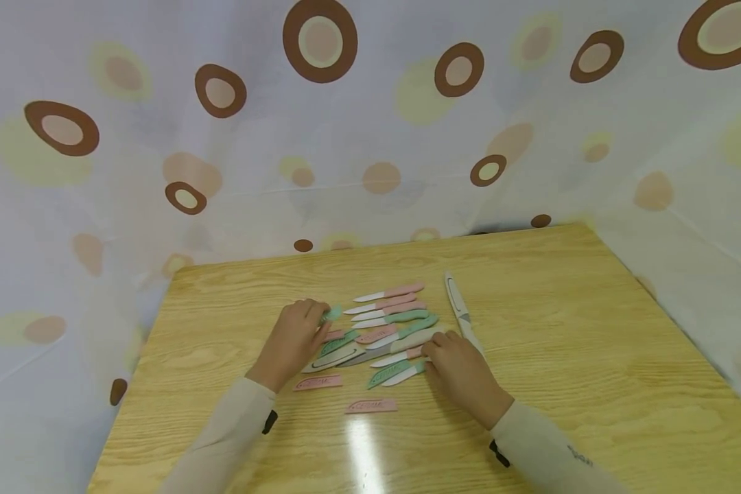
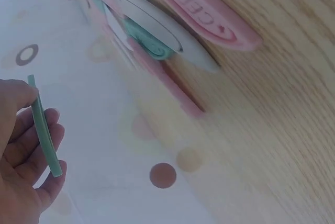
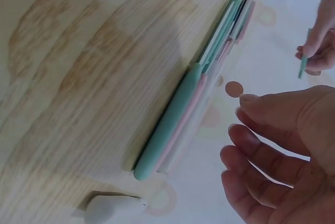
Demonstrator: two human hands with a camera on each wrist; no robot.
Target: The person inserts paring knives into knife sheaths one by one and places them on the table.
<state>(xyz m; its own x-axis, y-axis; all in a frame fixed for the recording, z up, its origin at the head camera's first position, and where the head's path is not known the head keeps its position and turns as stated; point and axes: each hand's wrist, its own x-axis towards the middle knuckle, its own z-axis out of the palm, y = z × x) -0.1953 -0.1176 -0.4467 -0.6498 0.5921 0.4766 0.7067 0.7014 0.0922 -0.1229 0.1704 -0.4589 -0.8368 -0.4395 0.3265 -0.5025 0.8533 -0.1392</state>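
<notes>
while aloft, sheath (image 2: 43, 127) in left hand (image 1: 291, 341)

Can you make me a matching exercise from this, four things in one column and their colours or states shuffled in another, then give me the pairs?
Column one:
1. Left hand
2. Right hand
3. Rightmost knife
4. Sheath nearest the person

Column two:
A. Pale, tip pointing away from the person
B. Holding a green piece
C. Pink
D. Holding nothing

Pairs: 1-B, 2-D, 3-A, 4-C
</notes>
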